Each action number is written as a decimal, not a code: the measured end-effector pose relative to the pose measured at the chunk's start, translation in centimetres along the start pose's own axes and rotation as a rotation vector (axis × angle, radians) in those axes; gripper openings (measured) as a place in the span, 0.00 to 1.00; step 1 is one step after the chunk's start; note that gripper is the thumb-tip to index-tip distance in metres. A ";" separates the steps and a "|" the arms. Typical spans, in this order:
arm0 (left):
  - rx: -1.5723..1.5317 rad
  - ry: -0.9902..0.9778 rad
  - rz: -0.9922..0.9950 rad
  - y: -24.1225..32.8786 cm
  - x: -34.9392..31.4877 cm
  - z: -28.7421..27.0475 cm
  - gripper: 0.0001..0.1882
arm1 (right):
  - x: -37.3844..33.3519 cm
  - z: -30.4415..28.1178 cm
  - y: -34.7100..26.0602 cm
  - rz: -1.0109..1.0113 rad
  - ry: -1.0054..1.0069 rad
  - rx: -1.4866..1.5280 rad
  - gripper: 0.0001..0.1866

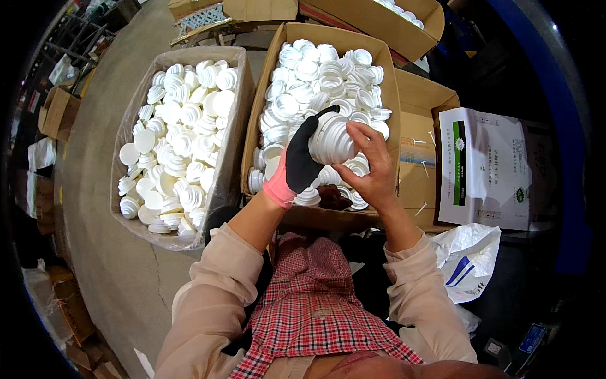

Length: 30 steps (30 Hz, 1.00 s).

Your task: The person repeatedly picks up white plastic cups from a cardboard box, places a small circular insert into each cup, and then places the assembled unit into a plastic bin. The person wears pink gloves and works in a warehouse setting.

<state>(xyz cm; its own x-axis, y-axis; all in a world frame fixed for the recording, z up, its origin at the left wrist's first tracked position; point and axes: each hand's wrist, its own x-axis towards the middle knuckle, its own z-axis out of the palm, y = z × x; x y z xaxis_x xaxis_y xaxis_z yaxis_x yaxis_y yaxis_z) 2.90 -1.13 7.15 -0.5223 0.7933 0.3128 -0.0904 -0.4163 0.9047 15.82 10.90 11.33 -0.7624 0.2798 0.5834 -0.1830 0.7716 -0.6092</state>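
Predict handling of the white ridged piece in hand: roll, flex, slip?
The white ridged piece would likely roll on its side, given its round outline. Probably stiff: no visible dent where the gloved left hand grips it. Its ridges may give the bare right hand some purchase.

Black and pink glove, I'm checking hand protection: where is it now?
In the head view, just left of centre, the glove is on the left hand, which holds ridged white plastic over the middle box of white caps.
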 end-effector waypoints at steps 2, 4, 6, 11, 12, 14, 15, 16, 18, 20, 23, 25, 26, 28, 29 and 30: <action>0.099 0.019 0.071 0.3 -0.1 0.2 0.34 | -0.1 0.1 0.1 0.007 -0.004 0.006 0.39; 0.215 0.042 0.222 0.7 -0.3 0.6 0.34 | -0.1 0.1 0.0 0.013 -0.009 0.012 0.39; 0.264 0.038 0.343 1.3 -0.2 1.0 0.33 | -0.1 0.1 -0.1 0.020 -0.014 0.012 0.38; -0.219 0.036 -0.267 3.1 0.0 1.3 0.35 | -0.8 0.5 1.3 0.167 0.011 0.374 0.46; -0.216 0.010 -0.294 2.9 0.0 1.4 0.36 | -1.0 0.6 1.6 0.270 0.044 0.564 0.48; -0.208 -0.109 -0.262 2.3 0.0 2.1 0.37 | -0.8 1.0 2.2 0.446 0.135 0.698 0.43; -0.028 -0.117 -0.192 1.6 -0.1 2.2 0.37 | -0.7 0.7 2.0 0.556 0.114 0.637 0.38; 0.116 -0.059 -0.121 1.1 -0.4 2.8 0.34 | -0.7 0.5 1.7 0.665 0.092 0.575 0.37; 0.192 0.011 -0.259 0.1 -0.6 3.2 0.37 | -0.6 1.2 2.1 0.654 0.304 0.424 0.34; 0.541 0.035 -0.247 -1.0 -1.4 3.7 0.35 | -1.2 1.6 3.8 0.634 0.338 0.297 0.35; 0.806 0.100 -0.163 -1.9 -2.4 4.1 0.33 | -1.2 1.7 4.4 0.599 0.306 0.294 0.35; 0.824 0.146 -0.214 -2.2 -2.5 4.0 0.33 | -1.0 1.9 4.1 0.637 0.283 0.294 0.35; 0.761 0.159 -0.242 -3.0 -2.4 3.3 0.33 | -0.8 2.0 4.1 0.655 0.271 0.294 0.36; 0.633 0.186 -0.291 -2.9 -1.1 2.1 0.32 | -1.3 1.4 5.6 0.656 0.124 0.542 0.25; 0.177 0.250 -0.547 -1.0 -0.4 1.4 0.29 | -1.1 1.3 5.2 0.599 0.115 0.716 0.22; 0.104 0.136 -0.402 -0.5 -0.4 0.5 0.27 | -0.6 1.1 4.4 0.542 0.098 0.889 0.22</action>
<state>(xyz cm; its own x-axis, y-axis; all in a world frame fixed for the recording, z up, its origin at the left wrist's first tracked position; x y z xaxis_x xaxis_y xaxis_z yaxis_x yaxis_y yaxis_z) 3.61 -0.97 6.70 -0.5702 0.8147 -0.1053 -0.2274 -0.0333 0.9732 14.82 13.46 7.69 -0.8323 0.5386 0.1311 -0.2527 -0.1581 -0.9545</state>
